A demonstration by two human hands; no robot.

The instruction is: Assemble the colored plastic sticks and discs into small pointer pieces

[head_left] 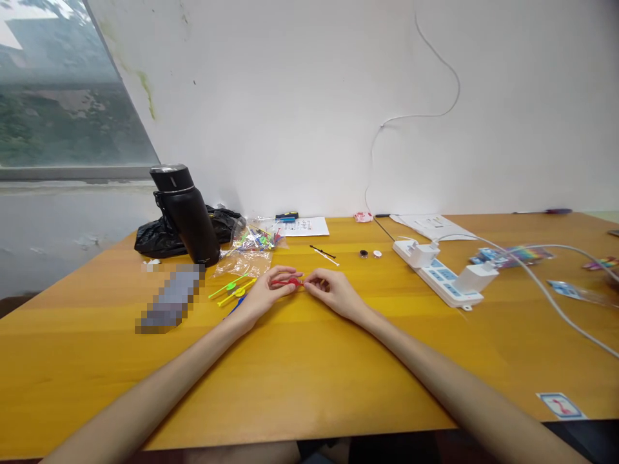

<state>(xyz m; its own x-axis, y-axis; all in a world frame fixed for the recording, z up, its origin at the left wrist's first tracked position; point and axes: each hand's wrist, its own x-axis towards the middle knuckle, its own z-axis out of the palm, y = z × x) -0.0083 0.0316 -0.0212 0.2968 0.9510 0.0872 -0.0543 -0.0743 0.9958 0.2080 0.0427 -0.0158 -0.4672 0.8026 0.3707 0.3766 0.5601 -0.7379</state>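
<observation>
Between my two hands, just above the table, is a thin red plastic stick with a round middle (293,282). My left hand (265,296) grips its left part, with the thumb close to the disc and the fingers curled round. The fingertips of my right hand (336,293) pinch its right end. Partly behind my left hand lie similar sticks with discs: green (231,286), yellow (238,293) and blue (236,307). Beyond my hands are a black stick (323,251) and a white stick (329,259), with a black disc (363,254) and a white disc (377,254) to their right.
A clear bag of coloured sticks (258,238) lies near a black bottle (188,219) and a black plastic bag (149,238). A blurred-out flat object (171,299) is at left. The power strip (442,277) with white cables stands at right; papers (430,227) lie by the wall.
</observation>
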